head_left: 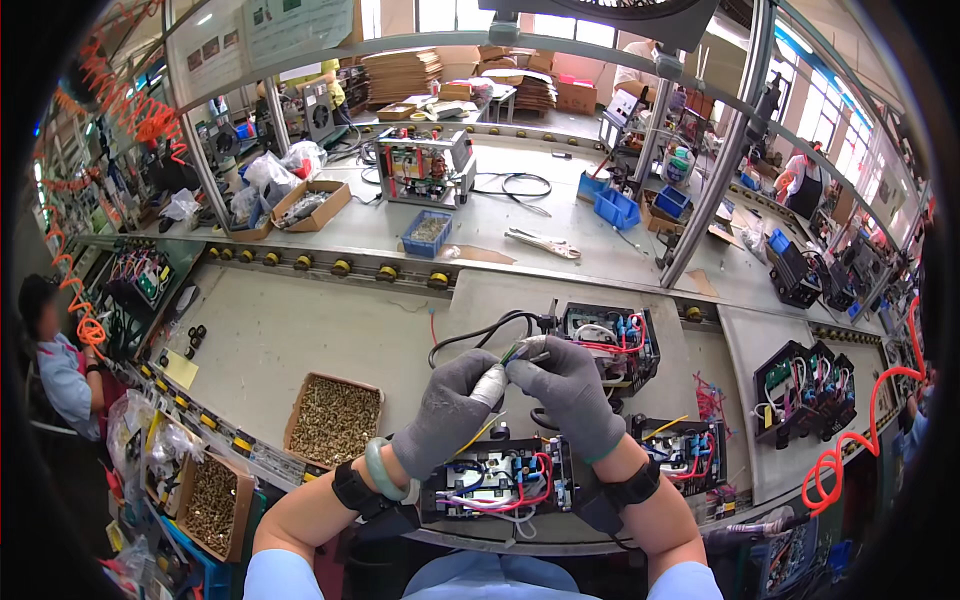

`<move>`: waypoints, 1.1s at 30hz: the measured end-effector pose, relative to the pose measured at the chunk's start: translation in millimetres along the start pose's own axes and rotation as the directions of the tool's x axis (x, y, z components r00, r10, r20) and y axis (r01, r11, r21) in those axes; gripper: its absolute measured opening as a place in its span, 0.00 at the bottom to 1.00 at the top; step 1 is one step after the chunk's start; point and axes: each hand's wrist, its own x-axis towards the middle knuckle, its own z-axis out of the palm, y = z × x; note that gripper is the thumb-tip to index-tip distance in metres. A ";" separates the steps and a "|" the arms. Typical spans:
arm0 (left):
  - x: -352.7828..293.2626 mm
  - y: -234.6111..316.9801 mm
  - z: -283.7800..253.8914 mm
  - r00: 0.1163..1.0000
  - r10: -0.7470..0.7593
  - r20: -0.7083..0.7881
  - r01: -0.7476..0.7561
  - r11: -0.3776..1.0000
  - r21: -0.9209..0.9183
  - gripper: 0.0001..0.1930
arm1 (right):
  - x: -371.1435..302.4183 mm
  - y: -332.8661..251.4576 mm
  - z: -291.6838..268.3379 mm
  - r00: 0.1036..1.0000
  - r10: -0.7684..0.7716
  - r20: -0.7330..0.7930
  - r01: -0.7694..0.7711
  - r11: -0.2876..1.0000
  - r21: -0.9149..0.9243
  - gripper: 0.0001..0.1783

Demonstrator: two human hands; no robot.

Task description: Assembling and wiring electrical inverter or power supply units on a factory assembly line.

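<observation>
Grey gloves (445, 410) at a small green piece (513, 352)

On the left, a cardboard box (300, 410) full of small brass-coloured parts lies on the workbench (260, 320). Then comes the left hand (450, 405); its fingertips are narrow and pinch the small green piece, which is above the bench. What exactly this piece is, I cannot tell, because it is too tiny. Below the hands stands an open black machine (497, 487). The right hand (572, 395) also pinches the piece, just beside the left fingertips. Farther right hangs a red coiled hose (873, 442).
</observation>
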 end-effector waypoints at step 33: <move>28.9 -41.0 10.5 0.999 0.020 0.035 -0.018 0.998 -0.065 0.07 | 8.0 51.9 -3.9 0.974 -0.020 -0.228 0.058 0.985 0.162 0.05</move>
